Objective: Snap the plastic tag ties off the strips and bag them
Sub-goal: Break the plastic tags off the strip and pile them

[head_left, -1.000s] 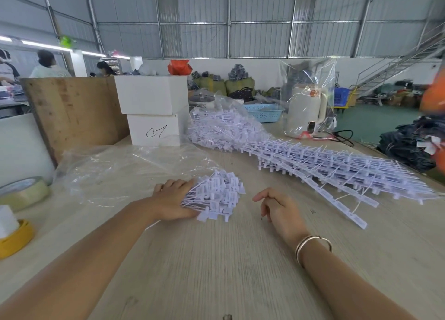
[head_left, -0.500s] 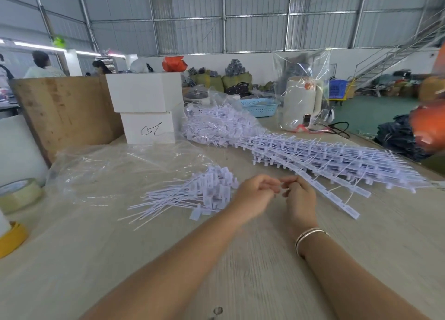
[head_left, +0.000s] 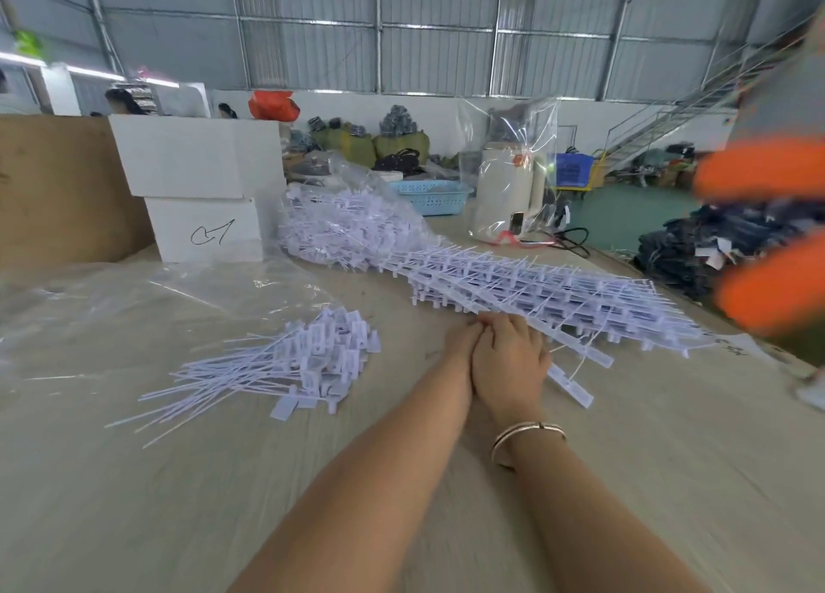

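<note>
At centre frame both hands lie pressed side by side, the left hand (head_left: 460,347) mostly hidden behind the right hand (head_left: 509,360); their fingers (head_left: 500,322) reach the near edge of the strips (head_left: 558,293), but whether they grip cannot be told. Loose ties (head_left: 285,365) lie heaped on the surface (head_left: 178,503) to the left, near a clear bag (head_left: 111,306).

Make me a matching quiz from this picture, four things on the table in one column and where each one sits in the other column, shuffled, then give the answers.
Things:
1. loose ties pile
2. strips of ties
3. white boxes
4. kettle in a clear bag

Places:
A. far side of the table, right of the blue basket
B. stacked at the far left, one marked in pen
C. lying left of both hands
D. stretched across the table just beyond the hands

Pairs: 1-C, 2-D, 3-B, 4-A
</note>
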The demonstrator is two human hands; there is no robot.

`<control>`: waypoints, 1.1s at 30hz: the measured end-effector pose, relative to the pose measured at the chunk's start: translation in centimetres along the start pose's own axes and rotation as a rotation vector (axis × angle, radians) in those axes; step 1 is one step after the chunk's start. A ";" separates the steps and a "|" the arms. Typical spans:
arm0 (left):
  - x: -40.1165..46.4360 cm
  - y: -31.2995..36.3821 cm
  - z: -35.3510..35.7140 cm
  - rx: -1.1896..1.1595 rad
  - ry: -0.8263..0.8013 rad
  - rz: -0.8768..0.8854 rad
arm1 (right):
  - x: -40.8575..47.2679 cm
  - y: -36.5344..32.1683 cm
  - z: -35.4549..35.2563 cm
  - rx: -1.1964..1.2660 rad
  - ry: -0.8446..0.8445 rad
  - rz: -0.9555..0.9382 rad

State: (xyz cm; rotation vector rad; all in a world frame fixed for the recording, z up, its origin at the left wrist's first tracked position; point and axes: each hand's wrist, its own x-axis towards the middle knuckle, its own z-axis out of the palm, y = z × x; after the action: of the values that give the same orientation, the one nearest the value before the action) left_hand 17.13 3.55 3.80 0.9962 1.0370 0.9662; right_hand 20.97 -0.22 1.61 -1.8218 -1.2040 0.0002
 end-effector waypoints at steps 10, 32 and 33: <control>0.0 -0.6 -2.0 0.049 0.098 0.094 | 5.9 1.5 -1.0 -0.593 -0.375 -0.182; -8.7 3.4 -15.1 0.361 0.076 0.516 | 7.0 1.5 -0.8 -0.415 -0.070 -0.314; -9.0 3.8 -15.5 0.348 0.058 0.546 | 6.8 1.3 -0.7 -0.400 -0.104 -0.328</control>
State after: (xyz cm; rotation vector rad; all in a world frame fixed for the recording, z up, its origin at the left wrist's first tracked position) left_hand -0.36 -1.24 6.27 1.6007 1.0209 1.2853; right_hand 25.78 4.08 4.24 -1.9541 -1.6572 -0.3586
